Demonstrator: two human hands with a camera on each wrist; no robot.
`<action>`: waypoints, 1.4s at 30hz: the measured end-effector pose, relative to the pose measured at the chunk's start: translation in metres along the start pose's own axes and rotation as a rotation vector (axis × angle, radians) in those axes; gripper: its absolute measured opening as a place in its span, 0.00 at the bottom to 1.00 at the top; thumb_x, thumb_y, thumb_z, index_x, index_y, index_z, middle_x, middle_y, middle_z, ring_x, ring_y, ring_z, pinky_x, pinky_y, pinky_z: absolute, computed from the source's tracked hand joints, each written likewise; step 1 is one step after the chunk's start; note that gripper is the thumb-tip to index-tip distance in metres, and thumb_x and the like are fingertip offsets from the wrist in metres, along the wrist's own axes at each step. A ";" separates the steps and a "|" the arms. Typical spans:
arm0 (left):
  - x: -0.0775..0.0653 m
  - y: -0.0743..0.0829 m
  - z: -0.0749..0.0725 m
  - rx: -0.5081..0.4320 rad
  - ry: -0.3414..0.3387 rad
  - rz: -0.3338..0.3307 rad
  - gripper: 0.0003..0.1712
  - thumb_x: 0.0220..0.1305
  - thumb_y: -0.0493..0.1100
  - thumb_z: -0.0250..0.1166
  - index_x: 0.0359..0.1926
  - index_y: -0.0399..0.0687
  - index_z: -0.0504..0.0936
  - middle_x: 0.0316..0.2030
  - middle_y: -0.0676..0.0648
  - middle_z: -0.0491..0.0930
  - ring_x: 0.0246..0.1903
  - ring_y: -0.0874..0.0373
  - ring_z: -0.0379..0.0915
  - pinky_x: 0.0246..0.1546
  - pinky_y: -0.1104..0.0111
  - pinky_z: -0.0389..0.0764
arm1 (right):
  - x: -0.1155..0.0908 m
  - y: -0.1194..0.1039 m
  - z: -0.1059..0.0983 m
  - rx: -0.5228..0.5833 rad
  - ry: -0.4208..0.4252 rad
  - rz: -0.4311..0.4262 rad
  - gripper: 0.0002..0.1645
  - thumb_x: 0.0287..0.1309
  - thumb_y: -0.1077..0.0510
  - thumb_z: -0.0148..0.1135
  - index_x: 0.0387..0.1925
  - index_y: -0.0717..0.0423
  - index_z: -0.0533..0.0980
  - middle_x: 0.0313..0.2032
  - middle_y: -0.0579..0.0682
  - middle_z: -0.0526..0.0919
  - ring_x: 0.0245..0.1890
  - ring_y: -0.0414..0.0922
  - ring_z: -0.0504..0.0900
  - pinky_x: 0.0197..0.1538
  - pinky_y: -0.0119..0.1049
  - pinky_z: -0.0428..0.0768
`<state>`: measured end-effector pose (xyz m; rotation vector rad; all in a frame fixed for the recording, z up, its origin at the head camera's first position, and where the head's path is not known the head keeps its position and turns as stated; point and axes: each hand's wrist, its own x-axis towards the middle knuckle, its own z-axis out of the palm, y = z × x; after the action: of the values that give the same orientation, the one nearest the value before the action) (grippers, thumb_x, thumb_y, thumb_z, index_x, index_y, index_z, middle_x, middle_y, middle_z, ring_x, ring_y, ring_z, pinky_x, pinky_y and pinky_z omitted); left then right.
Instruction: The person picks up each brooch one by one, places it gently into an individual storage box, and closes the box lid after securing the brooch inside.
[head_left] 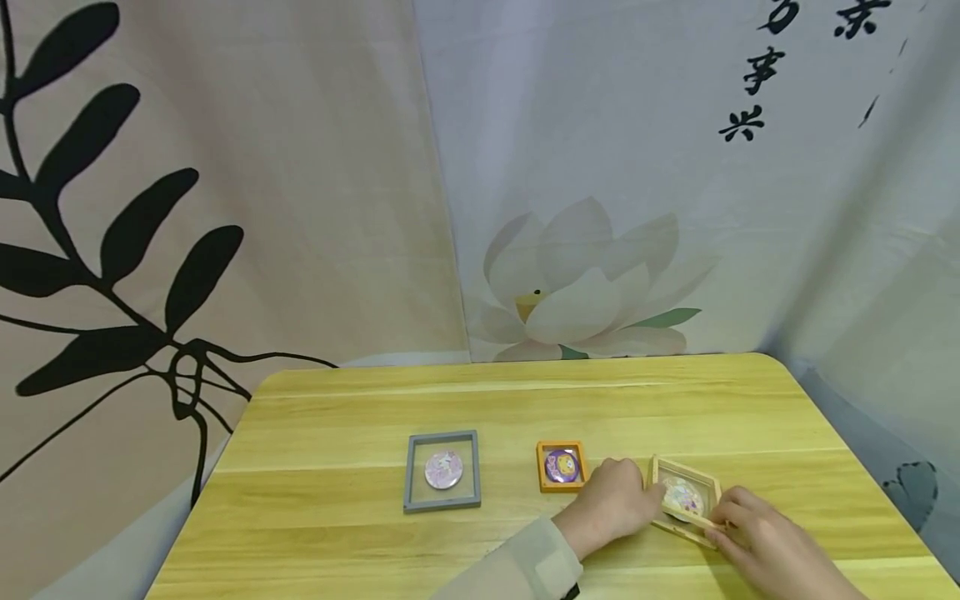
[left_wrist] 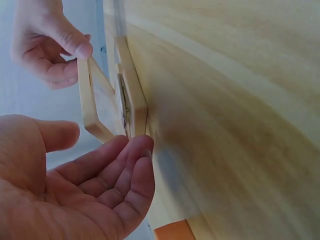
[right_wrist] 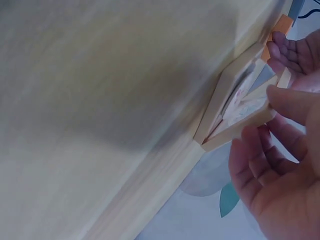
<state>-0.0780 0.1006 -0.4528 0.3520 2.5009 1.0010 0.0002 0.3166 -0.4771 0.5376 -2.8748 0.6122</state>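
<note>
A pale wooden hinged display frame (head_left: 686, 500) sits at the right of the table, its upper half tilted up from the lower half. Inside lies a round pastel badge (head_left: 682, 496). The right hand (head_left: 776, 542) pinches the edge of the raised half (right_wrist: 245, 127) between thumb and fingers. At the frame's left side is the left hand (head_left: 615, 504), its fingertips right at the corner of the lower half (left_wrist: 132, 100). Its thumb stands apart from the fingers, with the fingers loosely bent.
To the left of the hands, a small orange frame (head_left: 542, 468) with a purple round badge (head_left: 562, 466) lies on the wooden table (head_left: 337, 475). Further left is a larger grey frame (head_left: 442, 505) with a pink-lilac badge (head_left: 443, 470). A printed curtain (head_left: 337, 208) hangs behind the table.
</note>
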 end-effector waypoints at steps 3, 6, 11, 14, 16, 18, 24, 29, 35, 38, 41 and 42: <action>-0.001 -0.001 0.002 0.042 -0.008 0.005 0.35 0.73 0.58 0.64 0.10 0.51 0.65 0.05 0.57 0.55 0.05 0.63 0.48 0.05 0.72 0.50 | -0.001 0.003 0.004 0.031 0.002 -0.036 0.15 0.52 0.64 0.80 0.32 0.44 0.80 0.35 0.32 0.69 0.29 0.25 0.64 0.28 0.27 0.69; -0.001 -0.003 0.003 0.085 -0.006 0.029 0.35 0.72 0.54 0.66 0.09 0.52 0.63 0.04 0.58 0.53 0.04 0.64 0.48 0.04 0.73 0.51 | -0.001 0.006 0.008 0.048 0.014 -0.055 0.16 0.50 0.65 0.80 0.32 0.45 0.80 0.35 0.32 0.70 0.30 0.25 0.65 0.27 0.27 0.70; 0.000 -0.006 0.004 0.095 -0.003 0.057 0.35 0.69 0.46 0.67 0.08 0.51 0.61 0.03 0.58 0.51 0.03 0.65 0.46 0.04 0.73 0.50 | -0.002 0.007 0.009 0.076 -0.013 -0.058 0.14 0.52 0.65 0.80 0.32 0.47 0.81 0.35 0.35 0.72 0.30 0.25 0.67 0.26 0.30 0.73; 0.002 -0.007 0.005 0.102 -0.006 0.059 0.34 0.68 0.45 0.68 0.08 0.51 0.61 0.03 0.58 0.51 0.03 0.65 0.47 0.04 0.73 0.50 | -0.002 0.004 0.008 0.072 -0.051 0.000 0.12 0.55 0.63 0.79 0.33 0.48 0.81 0.34 0.34 0.73 0.30 0.25 0.68 0.28 0.31 0.74; 0.003 -0.007 0.005 0.109 -0.006 0.056 0.34 0.69 0.45 0.69 0.08 0.51 0.61 0.04 0.58 0.51 0.04 0.65 0.47 0.05 0.73 0.50 | 0.000 0.001 0.005 0.065 -0.069 0.084 0.10 0.58 0.62 0.77 0.34 0.49 0.82 0.33 0.34 0.75 0.30 0.26 0.70 0.29 0.31 0.76; 0.004 -0.008 0.006 0.118 -0.005 0.055 0.35 0.69 0.46 0.69 0.08 0.51 0.62 0.04 0.58 0.52 0.04 0.65 0.47 0.05 0.74 0.50 | 0.002 -0.002 0.003 0.061 -0.094 0.188 0.07 0.60 0.62 0.75 0.35 0.50 0.82 0.32 0.34 0.77 0.29 0.27 0.71 0.31 0.32 0.78; 0.005 -0.008 0.008 0.122 -0.009 0.054 0.35 0.70 0.47 0.69 0.08 0.51 0.62 0.04 0.58 0.51 0.04 0.65 0.48 0.05 0.74 0.51 | 0.006 -0.005 0.000 0.035 -0.137 0.340 0.04 0.61 0.62 0.74 0.33 0.51 0.85 0.28 0.37 0.84 0.28 0.30 0.76 0.32 0.33 0.81; 0.003 -0.006 0.010 0.137 -0.019 0.050 0.35 0.72 0.47 0.68 0.09 0.51 0.63 0.05 0.57 0.54 0.05 0.65 0.49 0.06 0.74 0.52 | 0.003 -0.005 0.003 0.032 -0.098 0.304 0.05 0.58 0.64 0.76 0.31 0.52 0.86 0.28 0.39 0.86 0.27 0.30 0.79 0.31 0.32 0.82; 0.002 -0.002 0.011 0.197 -0.027 0.064 0.31 0.73 0.47 0.67 0.12 0.51 0.68 0.08 0.55 0.61 0.06 0.64 0.54 0.07 0.74 0.57 | 0.002 -0.004 0.004 0.041 -0.072 0.270 0.06 0.57 0.67 0.76 0.30 0.53 0.86 0.27 0.41 0.87 0.26 0.32 0.81 0.30 0.32 0.82; 0.001 -0.001 0.011 0.215 -0.037 0.062 0.29 0.73 0.47 0.67 0.13 0.51 0.70 0.10 0.54 0.66 0.06 0.64 0.56 0.08 0.74 0.59 | 0.003 -0.004 0.004 0.034 -0.088 0.286 0.06 0.57 0.67 0.75 0.30 0.54 0.87 0.28 0.41 0.87 0.27 0.34 0.83 0.31 0.32 0.82; 0.001 0.000 0.011 0.233 -0.044 0.064 0.26 0.73 0.46 0.67 0.15 0.51 0.72 0.12 0.53 0.69 0.08 0.63 0.58 0.09 0.73 0.61 | 0.003 -0.004 0.004 0.024 -0.102 0.298 0.06 0.57 0.66 0.76 0.30 0.53 0.87 0.28 0.41 0.87 0.27 0.36 0.84 0.31 0.32 0.83; 0.001 0.000 0.011 0.228 -0.046 0.062 0.26 0.73 0.46 0.67 0.16 0.51 0.72 0.12 0.53 0.69 0.08 0.63 0.58 0.09 0.73 0.61 | 0.002 -0.005 0.005 0.022 -0.099 0.301 0.06 0.57 0.66 0.76 0.30 0.52 0.87 0.28 0.41 0.87 0.27 0.36 0.84 0.32 0.32 0.83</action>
<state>-0.0737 0.1073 -0.4603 0.5181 2.5814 0.7226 -0.0002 0.3103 -0.4793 0.1395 -3.0730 0.6774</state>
